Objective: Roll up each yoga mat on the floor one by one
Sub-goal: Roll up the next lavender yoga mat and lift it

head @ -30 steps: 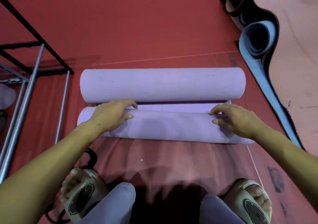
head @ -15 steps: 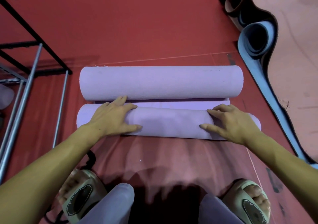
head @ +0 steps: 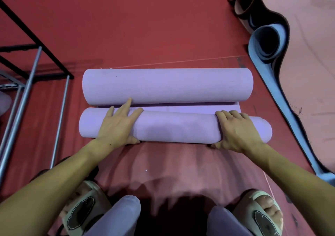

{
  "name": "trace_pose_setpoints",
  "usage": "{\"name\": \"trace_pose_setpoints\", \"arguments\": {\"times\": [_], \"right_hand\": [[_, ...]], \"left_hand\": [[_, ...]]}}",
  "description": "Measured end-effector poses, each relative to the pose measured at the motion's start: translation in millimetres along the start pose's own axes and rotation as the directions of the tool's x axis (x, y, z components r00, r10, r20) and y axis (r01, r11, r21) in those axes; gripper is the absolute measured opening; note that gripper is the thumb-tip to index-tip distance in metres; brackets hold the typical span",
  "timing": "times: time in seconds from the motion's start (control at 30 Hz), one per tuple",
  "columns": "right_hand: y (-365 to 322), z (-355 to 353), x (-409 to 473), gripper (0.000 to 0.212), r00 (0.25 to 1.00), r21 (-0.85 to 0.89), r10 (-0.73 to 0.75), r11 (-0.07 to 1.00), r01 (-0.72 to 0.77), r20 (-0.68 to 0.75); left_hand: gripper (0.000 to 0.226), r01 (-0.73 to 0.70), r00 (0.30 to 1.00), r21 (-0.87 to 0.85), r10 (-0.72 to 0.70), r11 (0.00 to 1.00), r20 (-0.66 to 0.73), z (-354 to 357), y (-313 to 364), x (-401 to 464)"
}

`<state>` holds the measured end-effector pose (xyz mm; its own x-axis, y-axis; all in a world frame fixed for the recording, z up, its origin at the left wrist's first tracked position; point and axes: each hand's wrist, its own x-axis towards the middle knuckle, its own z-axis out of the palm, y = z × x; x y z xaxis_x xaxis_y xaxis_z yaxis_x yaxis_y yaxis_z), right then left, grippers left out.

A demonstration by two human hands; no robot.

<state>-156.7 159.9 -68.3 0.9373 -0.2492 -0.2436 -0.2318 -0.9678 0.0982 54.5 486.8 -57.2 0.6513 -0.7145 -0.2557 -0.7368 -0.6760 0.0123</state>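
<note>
**Yoga mats, two rolls side by side on the red floor**

Yoga mat roll [head: 174,129], the nearer purple one, lies crosswise on the red floor [head: 145,27] just beyond the person's sandals [head: 81,212]. Both hands lie on top of it. The left hand [head: 118,127] is flat with fingers spread, its longest fingertip touching the farther roll; its thumb is down at the roll's near side. The right hand [head: 237,129] drapes over the roll near its right end, fingers bent over the top. A narrow strip of unrolled mat [head: 208,108] shows between the rolls. The second purple roll [head: 167,86] lies parallel just behind. A metal rack [head: 27,83] stands at the left; loosely curled blue and dark mats [head: 268,42] lie at the far right.
</note>
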Motion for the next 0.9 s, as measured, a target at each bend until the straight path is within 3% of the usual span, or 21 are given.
{"name": "trace_pose_setpoints", "arguments": {"times": [0.17, 0.3, 0.47, 0.53, 0.6, 0.7, 0.77, 0.9], "right_hand": [[-3.2, 5.7, -10.5, 0.102, 0.998, 0.007, -0.056, 0.998, 0.056, 0.008], [-9.9, 13.1, -34.0, 0.099, 0.994, 0.074, -0.104, 0.992, 0.105, -0.01], [-18.0, 2.0, -38.9, 0.115, 0.977, 0.003, -0.13, 0.991, 0.132, 0.171], [-18.3, -9.9, -29.4, 0.124, 0.941, 0.005, -0.124, 0.992, 0.129, 0.316], [-14.5, -19.9, -18.5, 0.128, 0.927, -0.03, -0.118, 0.99, 0.137, 0.356], [-8.2, -32.5, -5.0, 0.123, 0.932, -0.107, -0.102, 0.983, 0.148, 0.348], [-4.4, -35.3, -1.2, 0.124, 0.911, -0.049, -0.072, 0.994, 0.101, 0.407], [-1.1, -34.6, -2.8, 0.127, 0.909, 0.044, -0.085, 0.996, 0.074, 0.409]], "left_hand": [[0.117, -0.048, 0.997, -0.023, 0.046, 0.999, -0.065, 6.2, -8.0, -5.8], [0.115, -0.077, 0.997, 0.036, 0.076, 0.996, 0.025, 9.5, -10.9, -24.3], [0.106, -0.122, 0.992, 0.065, 0.12, 0.99, 0.043, 24.3, -1.3, -51.3], [0.109, -0.133, 0.991, 0.064, 0.13, 0.989, 0.039, 23.3, -6.1, -48.3], [0.116, -0.164, 0.987, 0.132, 0.162, 0.978, 0.025, 14.9, -12.3, -33.8], [0.128, -0.172, 0.973, 0.201, 0.135, 0.964, 0.185, -3.9, -17.8, -8.0], [0.135, -0.133, 0.947, 0.152, 0.081, 0.979, 0.309, -9.4, -18.3, 0.0], [0.135, -0.114, 0.929, 0.071, 0.081, 0.991, 0.362, -7.6, -22.0, 2.0]]}}
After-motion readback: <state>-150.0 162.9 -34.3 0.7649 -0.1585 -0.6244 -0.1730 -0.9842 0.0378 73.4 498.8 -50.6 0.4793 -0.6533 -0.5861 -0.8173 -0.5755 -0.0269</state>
